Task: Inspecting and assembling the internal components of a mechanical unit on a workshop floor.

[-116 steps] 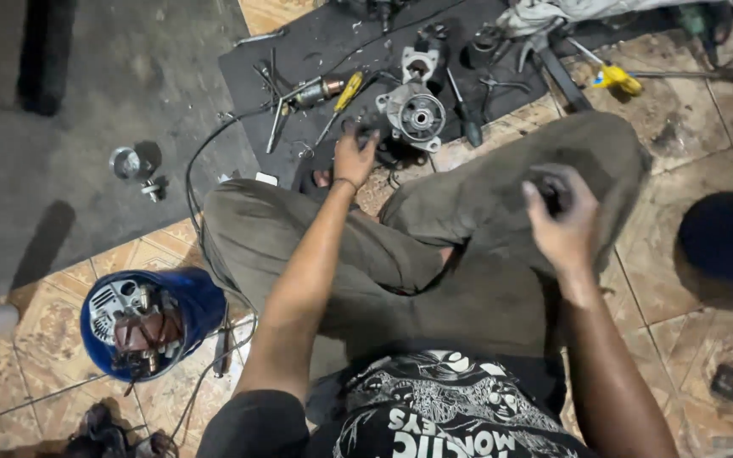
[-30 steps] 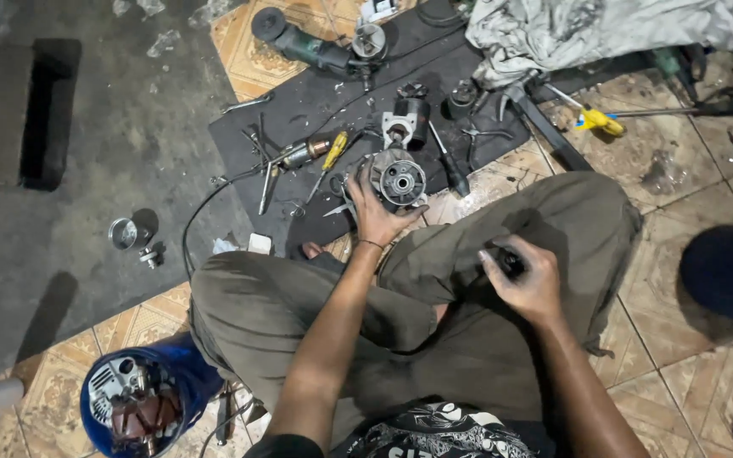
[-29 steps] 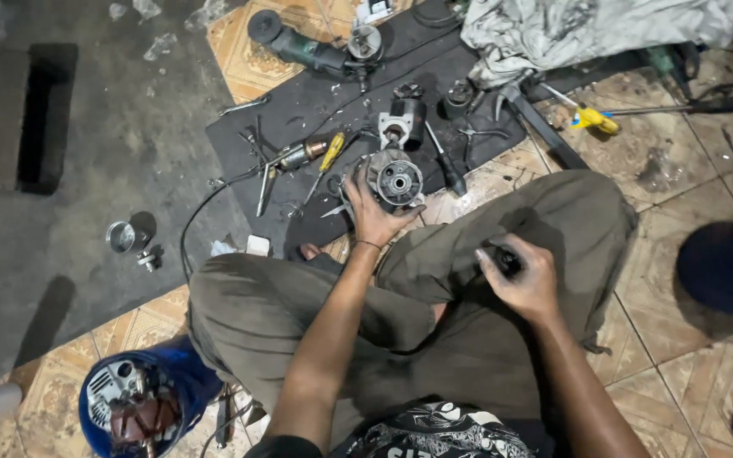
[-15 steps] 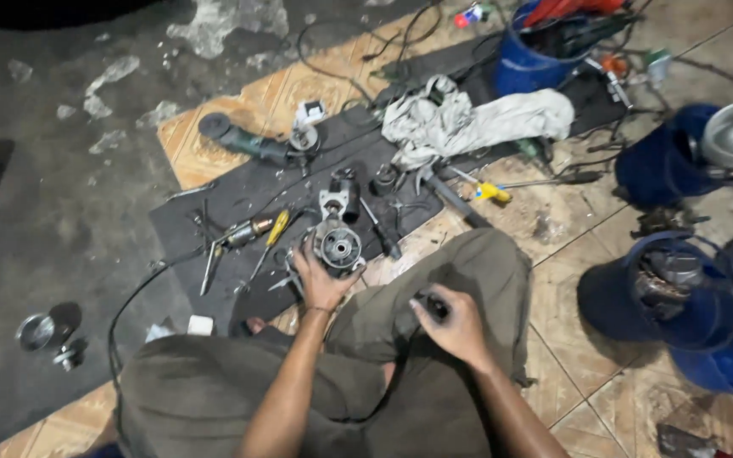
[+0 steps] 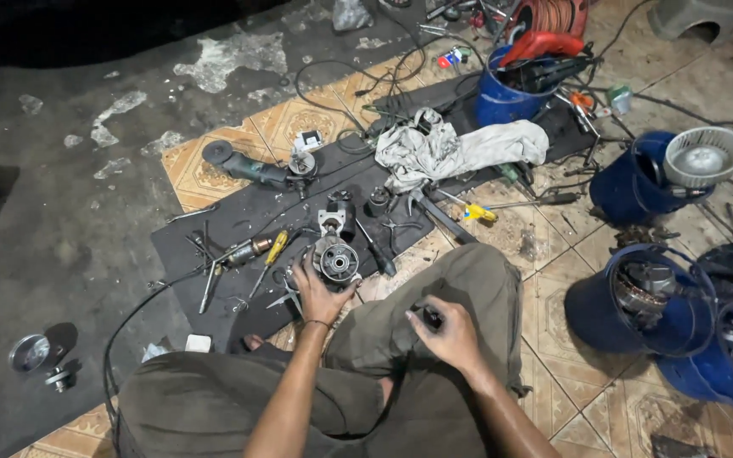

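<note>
Metal is catching the light on the round motor housing [image 5: 336, 260], a grey, drum-shaped part with a dark hole at its centre and a ring of paler metal around it. It is sitting at the near edge of the black mat [image 5: 214, 229], just in front of the person's knees. The left hand [image 5: 320, 288] is gripping it from below, fingers curled up around its rim. The right hand [image 5: 443, 332] is resting on the right knee, closed around a small dark tool [image 5: 431, 317]; what kind of tool it is I cannot tell.

Just behind the housing a smaller grey metal part [image 5: 332, 222] is lying on the mat. To its left a yellow-handled screwdriver [image 5: 271, 254] and a short copper-coloured piece [image 5: 252, 249] are lying close together, with a black cable [image 5: 142, 309] curving away from them toward the dark floor. An angle grinder [image 5: 252, 170] is lying farther back on the patterned tile. A crumpled grey rag [image 5: 456, 151] is spreading across the far end of the mat, and another yellow-handled screwdriver [image 5: 477, 212] is lying near it. A blue bucket [image 5: 502, 100] packed with tools is standing behind the rag. More blue buckets [image 5: 629, 309] are crowding the right side, one topped by a white fan guard [image 5: 706, 157].
</note>
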